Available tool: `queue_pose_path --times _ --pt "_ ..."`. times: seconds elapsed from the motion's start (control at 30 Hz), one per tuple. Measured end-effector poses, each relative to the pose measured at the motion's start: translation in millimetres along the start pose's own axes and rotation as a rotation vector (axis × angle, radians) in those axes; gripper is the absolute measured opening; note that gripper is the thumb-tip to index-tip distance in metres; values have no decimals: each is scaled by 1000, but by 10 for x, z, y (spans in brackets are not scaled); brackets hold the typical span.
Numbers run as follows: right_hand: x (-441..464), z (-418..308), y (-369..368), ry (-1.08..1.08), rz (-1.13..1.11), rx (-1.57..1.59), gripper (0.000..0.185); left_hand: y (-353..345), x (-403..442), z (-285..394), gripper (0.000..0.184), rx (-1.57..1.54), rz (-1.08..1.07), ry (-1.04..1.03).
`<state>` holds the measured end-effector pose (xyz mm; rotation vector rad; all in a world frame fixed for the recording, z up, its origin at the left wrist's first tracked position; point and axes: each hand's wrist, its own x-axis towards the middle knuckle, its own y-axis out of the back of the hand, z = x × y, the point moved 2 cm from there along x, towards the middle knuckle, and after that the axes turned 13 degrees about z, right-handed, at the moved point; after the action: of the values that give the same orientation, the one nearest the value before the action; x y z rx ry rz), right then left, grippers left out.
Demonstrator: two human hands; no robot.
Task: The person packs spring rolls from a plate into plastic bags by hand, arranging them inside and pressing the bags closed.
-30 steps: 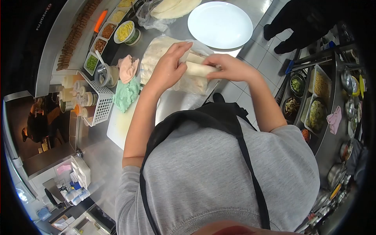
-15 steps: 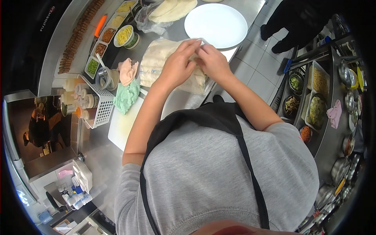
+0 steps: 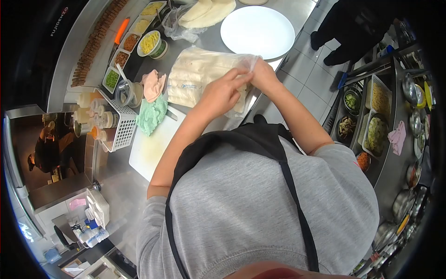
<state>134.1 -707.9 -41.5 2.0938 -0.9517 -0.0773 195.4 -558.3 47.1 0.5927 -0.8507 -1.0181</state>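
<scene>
A clear plastic bag (image 3: pixel 195 69) of pale, flat bread-like sheets lies on the steel counter in front of me. My right hand (image 3: pixel 265 76) is closed around the bag's gathered end at its right side. Across the bag's near part reaches my left hand (image 3: pixel 223 93), fingers stretched toward my right hand and the thumb apart; the fingertips meet the plastic beside it. Just beyond the bag lies a white plate (image 3: pixel 258 32). To the left are a green cloth (image 3: pixel 151 116), a pinkish cloth (image 3: pixel 153 85) and a white cutting board (image 3: pixel 148 149), partly behind my left arm.
Topping containers (image 3: pixel 121 59) line the counter's back left, with a yellow-filled bowl (image 3: pixel 149 43) nearby. A white basket (image 3: pixel 118 130) of bottles stands left. More flatbread (image 3: pixel 206 11) lies at the far end. Another person (image 3: pixel 353 28) stands at upper right, near a food-laden counter (image 3: pixel 395 139).
My hands have moved apart slightly. The right has drawn the bag's end outward to the right, and the left has shifted down, uncovering more of the bag.
</scene>
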Motion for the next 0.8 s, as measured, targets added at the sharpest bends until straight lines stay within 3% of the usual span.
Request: queue_pose_path --times 0.1,0.17,0.27,0.37,0.4,0.5,0.53,0.63,0.7,0.8 --pt "-108 73 110 112 4 151 21 60 -224 112 53 118 -13 38" --pt "-195 75 448 206 226 249 26 36 -429 150 47 163 120 -125" --pt "-92 82 735 271 378 157 38 -60 -579 146 38 211 68 2" --pt "75 2 608 448 354 201 41 -164 -678 23 29 288 80 58" --pt "92 17 542 466 281 92 30 -185 -720 -13 26 337 104 53" --pt "172 235 393 299 128 -11 20 -174 -893 -30 26 437 133 30" --pt "132 251 436 274 180 53 15 -173 -957 -56 26 439 137 35" --pt "24 380 410 192 198 135 13 -187 -1085 -67 27 374 146 83" --pt "-1 420 353 154 171 146 13 -230 -1012 -16 22 286 293 -4" --pt "13 368 273 157 94 246 12 -322 -922 -83 19 278 249 30"
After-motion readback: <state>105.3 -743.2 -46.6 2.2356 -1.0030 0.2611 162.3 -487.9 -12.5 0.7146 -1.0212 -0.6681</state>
